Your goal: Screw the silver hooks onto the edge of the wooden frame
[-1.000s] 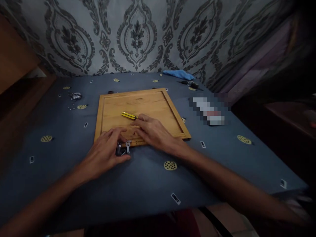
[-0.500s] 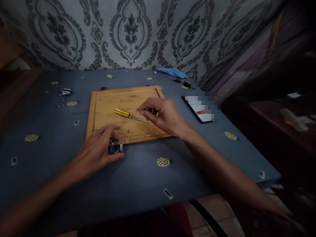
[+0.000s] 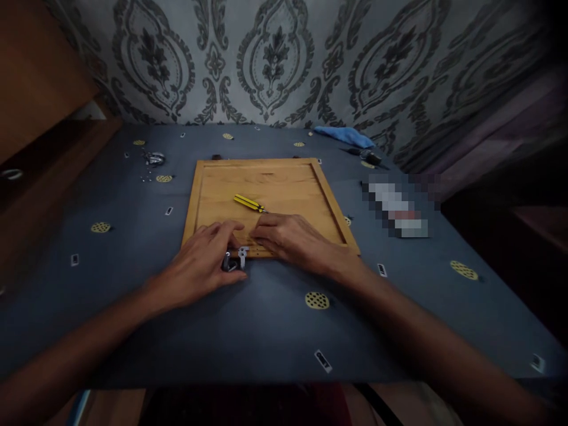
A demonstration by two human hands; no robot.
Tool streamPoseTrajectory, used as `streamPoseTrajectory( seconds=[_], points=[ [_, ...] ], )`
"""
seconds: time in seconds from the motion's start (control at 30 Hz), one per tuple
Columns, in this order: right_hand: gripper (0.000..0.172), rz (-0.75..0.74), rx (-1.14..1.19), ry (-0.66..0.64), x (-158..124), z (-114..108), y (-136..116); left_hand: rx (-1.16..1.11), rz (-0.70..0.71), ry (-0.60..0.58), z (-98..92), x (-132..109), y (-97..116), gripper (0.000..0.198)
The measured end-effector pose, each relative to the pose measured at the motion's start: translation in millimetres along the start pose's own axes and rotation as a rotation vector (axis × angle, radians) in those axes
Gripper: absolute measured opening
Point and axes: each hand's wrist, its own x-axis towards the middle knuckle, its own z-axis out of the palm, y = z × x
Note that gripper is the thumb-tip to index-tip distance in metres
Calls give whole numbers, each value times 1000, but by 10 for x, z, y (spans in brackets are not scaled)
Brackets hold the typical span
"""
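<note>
Head view: the left hand (image 3: 205, 258) grasps a metal hinge (image 3: 242, 254) at the near edge of a wooden panel (image 3: 257, 180). Beside it, the right hand (image 3: 290, 236) bunches its fingertips, contents hidden; a screwdriver (image 3: 248, 203) lies just beyond.

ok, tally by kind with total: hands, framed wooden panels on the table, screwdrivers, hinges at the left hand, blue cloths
Left hand and right hand: 2
Wooden panel: 1
Screwdriver: 1
Hinge: 1
Blue cloth: 1
Total: 6
</note>
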Motion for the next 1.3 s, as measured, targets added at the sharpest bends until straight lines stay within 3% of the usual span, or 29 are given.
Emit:
streamPoseTrajectory(
  seconds=[0.27,0.5,0.57,0.67,0.83,0.93,1.3],
  points=[
    [21,-39,-101,-52,13,8,-33,-16,-1,-1,-1,-9,6,65],
    [18,-2,-8,60,-31,80,16,-25,11,4,-2,-10,-5,66],
    [12,23,82,115,-43,105,0,-25,15,2,-5,-5,-1,66],
    [12,74,399,191,-51,131,-61,-25,12,7,-10,-1,13,66],
    [11,103,750,165,-12,160,-144,-38,11,17,-13,-1,35,59],
    [12,106,797,142,22,170,-148,-49,14,26,-4,0,33,56],
    [28,148,774,67,86,196,-89,-86,32,41,24,6,2,84]
  ],
)
